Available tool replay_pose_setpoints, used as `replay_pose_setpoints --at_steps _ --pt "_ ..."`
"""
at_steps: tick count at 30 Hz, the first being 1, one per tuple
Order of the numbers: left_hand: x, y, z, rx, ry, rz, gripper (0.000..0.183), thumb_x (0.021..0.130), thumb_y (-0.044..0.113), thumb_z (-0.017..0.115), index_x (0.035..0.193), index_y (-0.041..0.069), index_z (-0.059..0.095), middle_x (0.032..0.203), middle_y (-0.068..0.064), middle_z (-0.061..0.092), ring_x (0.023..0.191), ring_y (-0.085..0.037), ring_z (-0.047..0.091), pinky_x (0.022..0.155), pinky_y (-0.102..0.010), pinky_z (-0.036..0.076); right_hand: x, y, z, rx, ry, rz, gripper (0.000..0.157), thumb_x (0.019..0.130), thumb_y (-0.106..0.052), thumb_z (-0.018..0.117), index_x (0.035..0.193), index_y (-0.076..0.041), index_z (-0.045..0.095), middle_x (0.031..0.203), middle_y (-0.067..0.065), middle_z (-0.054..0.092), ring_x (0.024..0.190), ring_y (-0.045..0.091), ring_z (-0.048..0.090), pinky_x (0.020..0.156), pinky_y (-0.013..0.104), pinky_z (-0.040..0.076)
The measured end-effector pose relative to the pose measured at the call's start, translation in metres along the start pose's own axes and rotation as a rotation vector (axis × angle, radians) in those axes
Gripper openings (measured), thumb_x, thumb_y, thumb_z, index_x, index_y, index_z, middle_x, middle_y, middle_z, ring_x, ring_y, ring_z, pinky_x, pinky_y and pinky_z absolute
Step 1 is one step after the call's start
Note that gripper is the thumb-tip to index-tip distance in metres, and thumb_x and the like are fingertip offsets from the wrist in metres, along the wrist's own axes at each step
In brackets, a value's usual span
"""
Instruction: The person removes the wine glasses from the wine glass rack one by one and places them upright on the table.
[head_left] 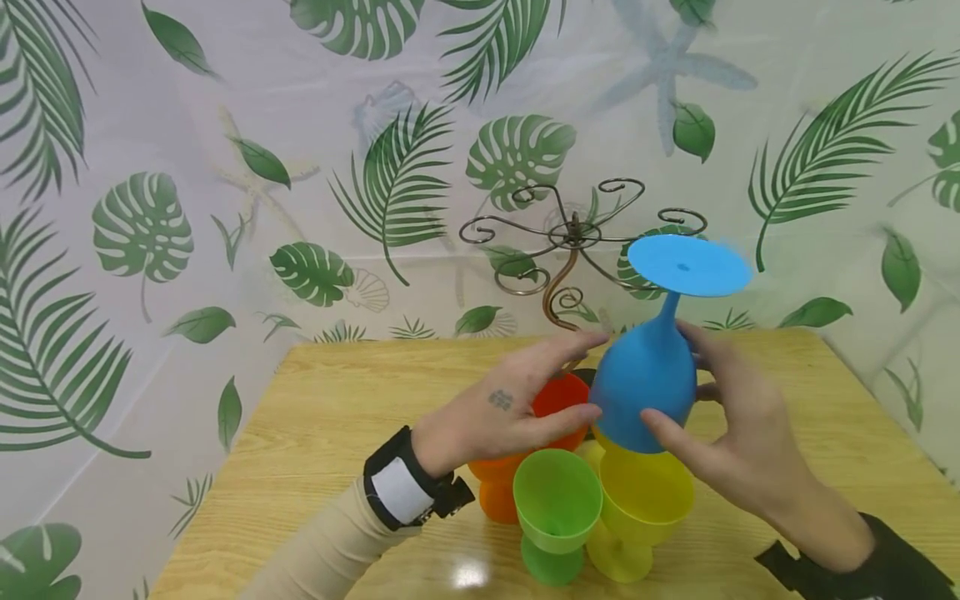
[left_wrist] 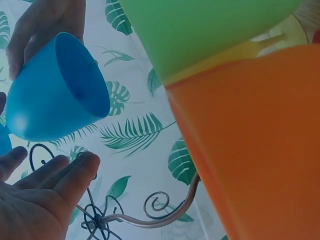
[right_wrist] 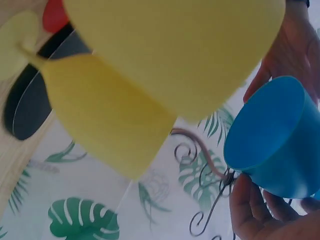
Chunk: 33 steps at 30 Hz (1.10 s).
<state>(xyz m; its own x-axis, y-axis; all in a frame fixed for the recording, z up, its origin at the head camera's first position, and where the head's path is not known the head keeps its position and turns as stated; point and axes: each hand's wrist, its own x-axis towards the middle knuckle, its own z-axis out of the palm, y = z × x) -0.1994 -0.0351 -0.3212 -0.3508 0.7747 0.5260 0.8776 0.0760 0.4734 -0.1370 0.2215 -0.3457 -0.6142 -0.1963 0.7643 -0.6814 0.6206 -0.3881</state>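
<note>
A blue plastic goblet (head_left: 645,379) is upside down in the air, its round foot on top and its bowl tilted. My right hand (head_left: 738,425) grips the bowl, thumb on the near side and fingers behind. Across from it my left hand (head_left: 510,408) reaches in with fingers extended, fingertips right at the bowl's side. The left wrist view shows the left palm (left_wrist: 40,205) spread beside the goblet (left_wrist: 57,95). In the right wrist view the right fingers (right_wrist: 245,200) press on the blue bowl (right_wrist: 280,135). Behind the hands rises a curled-wire metal stand (head_left: 574,236).
Below the hands, on the wooden table (head_left: 315,417), stand a green goblet (head_left: 558,500), a yellow goblet (head_left: 648,492), an orange goblet (head_left: 498,496) and a red goblet (head_left: 566,400). The stand's dark round base (right_wrist: 35,105) shows behind them. A leaf-patterned sheet (head_left: 225,125) hangs at the back.
</note>
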Motion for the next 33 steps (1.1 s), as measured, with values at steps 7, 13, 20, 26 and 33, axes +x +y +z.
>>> replay_pose_setpoints --at_steps 7,13,20,26,33 --pt "0.002 0.006 0.006 -0.028 -0.007 -0.044 0.091 0.086 0.016 0.083 0.158 0.003 0.028 0.153 -0.019 0.048 0.130 -0.025 0.060 0.107 -0.026 0.048 -0.005 -0.012 0.007 0.054 -0.006 -0.045 0.088 0.091 -0.050 0.073 0.149 0.002 0.033 0.140 0.025 0.055 0.117 0.010 0.061 0.087 0.004 0.047" --pt "0.001 0.006 0.006 -0.061 0.002 -0.062 0.090 0.086 0.015 0.084 0.158 0.004 0.031 0.154 -0.017 0.047 0.131 -0.024 0.059 0.104 -0.025 0.050 -0.005 -0.017 0.009 -0.019 0.028 -0.169 0.072 0.103 -0.055 0.050 0.139 0.008 0.048 0.140 0.026 0.054 0.113 0.028 0.062 0.093 0.004 0.044" --pt "-0.002 0.003 0.006 -0.083 0.007 -0.064 0.090 0.084 0.017 0.085 0.157 0.006 0.033 0.151 -0.015 0.051 0.127 -0.021 0.059 0.100 -0.023 0.052 0.001 -0.017 0.005 -0.069 0.119 -0.386 0.043 0.109 -0.016 0.034 0.123 0.009 0.065 0.133 0.031 0.059 0.124 0.025 0.058 0.111 0.015 0.038" --pt "-0.008 0.006 0.005 -0.113 -0.021 -0.084 0.087 0.084 0.018 0.082 0.156 0.006 0.036 0.147 -0.013 0.054 0.126 -0.018 0.058 0.101 -0.025 0.052 0.008 -0.013 0.004 -0.266 0.177 -0.622 0.030 0.109 -0.008 0.040 0.120 0.005 0.065 0.122 0.026 0.066 0.121 0.045 0.056 0.123 0.029 0.030" --pt "-0.012 0.011 0.003 -0.191 -0.046 -0.099 0.081 0.088 0.012 0.078 0.157 0.007 0.036 0.142 -0.014 0.057 0.120 -0.015 0.060 0.094 -0.023 0.056 0.010 -0.008 -0.001 -0.274 0.134 -0.702 0.031 0.110 -0.018 0.043 0.134 -0.015 0.063 0.145 0.017 0.057 0.147 0.034 0.041 0.126 0.046 0.025"
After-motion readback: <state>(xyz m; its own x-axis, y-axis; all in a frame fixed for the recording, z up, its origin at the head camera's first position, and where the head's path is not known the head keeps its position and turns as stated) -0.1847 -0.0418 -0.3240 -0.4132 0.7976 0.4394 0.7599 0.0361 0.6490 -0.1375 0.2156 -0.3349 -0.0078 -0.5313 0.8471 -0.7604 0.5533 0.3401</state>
